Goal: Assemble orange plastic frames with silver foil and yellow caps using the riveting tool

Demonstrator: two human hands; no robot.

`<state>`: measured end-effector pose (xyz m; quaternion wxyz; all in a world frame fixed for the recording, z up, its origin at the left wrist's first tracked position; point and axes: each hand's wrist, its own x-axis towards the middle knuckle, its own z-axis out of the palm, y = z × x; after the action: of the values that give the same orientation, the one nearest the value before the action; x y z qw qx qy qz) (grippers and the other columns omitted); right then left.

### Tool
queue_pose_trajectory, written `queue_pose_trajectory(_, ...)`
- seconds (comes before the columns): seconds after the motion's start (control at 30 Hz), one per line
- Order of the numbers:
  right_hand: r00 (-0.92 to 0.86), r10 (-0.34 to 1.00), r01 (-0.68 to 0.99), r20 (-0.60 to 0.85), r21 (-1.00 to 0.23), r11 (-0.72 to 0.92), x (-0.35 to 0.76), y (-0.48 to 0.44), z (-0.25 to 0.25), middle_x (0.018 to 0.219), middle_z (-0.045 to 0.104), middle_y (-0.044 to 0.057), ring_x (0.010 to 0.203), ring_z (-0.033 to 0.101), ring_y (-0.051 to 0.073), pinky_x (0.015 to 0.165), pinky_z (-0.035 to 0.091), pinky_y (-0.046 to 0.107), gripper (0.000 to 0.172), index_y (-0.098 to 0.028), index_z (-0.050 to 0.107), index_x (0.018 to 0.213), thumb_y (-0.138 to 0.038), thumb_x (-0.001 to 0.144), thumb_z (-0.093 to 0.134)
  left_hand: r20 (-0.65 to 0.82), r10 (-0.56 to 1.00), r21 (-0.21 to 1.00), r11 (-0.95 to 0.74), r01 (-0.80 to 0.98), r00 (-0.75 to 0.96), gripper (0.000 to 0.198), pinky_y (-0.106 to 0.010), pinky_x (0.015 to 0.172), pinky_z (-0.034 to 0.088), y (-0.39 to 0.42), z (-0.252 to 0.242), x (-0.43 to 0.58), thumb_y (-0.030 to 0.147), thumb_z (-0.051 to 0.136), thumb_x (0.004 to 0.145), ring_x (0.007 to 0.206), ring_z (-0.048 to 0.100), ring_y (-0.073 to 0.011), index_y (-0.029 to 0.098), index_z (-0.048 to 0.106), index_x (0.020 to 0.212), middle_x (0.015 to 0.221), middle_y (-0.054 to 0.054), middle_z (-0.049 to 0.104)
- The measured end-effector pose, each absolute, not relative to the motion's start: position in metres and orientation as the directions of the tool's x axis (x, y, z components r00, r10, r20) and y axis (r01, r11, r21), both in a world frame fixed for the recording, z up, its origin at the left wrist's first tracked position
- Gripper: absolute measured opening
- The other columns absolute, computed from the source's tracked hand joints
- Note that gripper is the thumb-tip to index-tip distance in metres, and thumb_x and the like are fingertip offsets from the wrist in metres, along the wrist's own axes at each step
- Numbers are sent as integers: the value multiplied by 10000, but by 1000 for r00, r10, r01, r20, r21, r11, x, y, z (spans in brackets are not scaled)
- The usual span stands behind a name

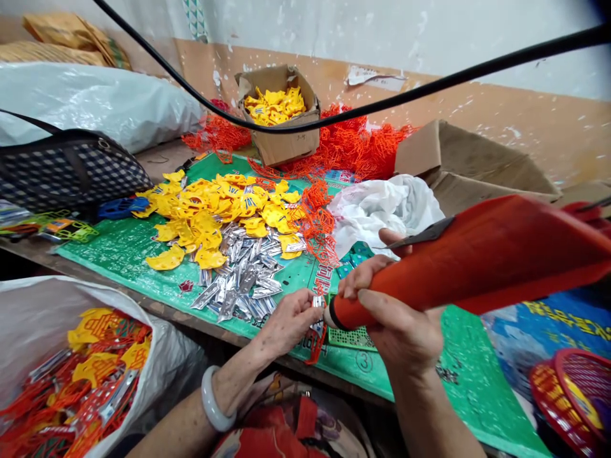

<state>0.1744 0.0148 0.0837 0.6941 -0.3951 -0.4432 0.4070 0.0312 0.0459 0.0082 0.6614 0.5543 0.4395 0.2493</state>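
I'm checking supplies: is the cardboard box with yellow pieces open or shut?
Open: the cardboard box has no cover over its top, and yellow pieces show inside.

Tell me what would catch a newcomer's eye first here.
The big red tool, gripped in the right hand, dominates the right side. Next, yellow pieces lie heaped left of centre on the green sheet, with silvery strips piled just in front.

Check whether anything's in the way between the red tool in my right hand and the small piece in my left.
Nothing visible blocks the way: the nose of the red tool in the right hand meets the edge of the small piece, close beside the left hand's fingertips. Actual contact is unclear.
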Motion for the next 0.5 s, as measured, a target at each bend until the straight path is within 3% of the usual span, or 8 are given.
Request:
queue_pose_trajectory(0.27, 244, 925, -135, 290, -935, 329, 175, 14, 78, 736, 589, -15, 651, 575, 149, 693, 534, 365, 164, -218, 647, 855, -246, 704, 707, -295, 822, 955, 242, 170, 487, 219, -224, 503, 287, 47, 1, 30, 396, 584, 777, 568, 406, -116, 184, 530, 769, 635, 64, 438)
queue_pose_trajectory(0.5, 201, 921, -62, 333, -934, 351, 169, 14, 80, 727, 583, -27, 657, 583, 147, 692, 544, 369, 146, -227, 628, 849, -234, 714, 683, -291, 843, 950, 311, 32, 452, 124, -226, 497, 326, 46, 8, 34, 288, 624, 695, 526, 408, -110, 185, 554, 692, 586, 67, 479)
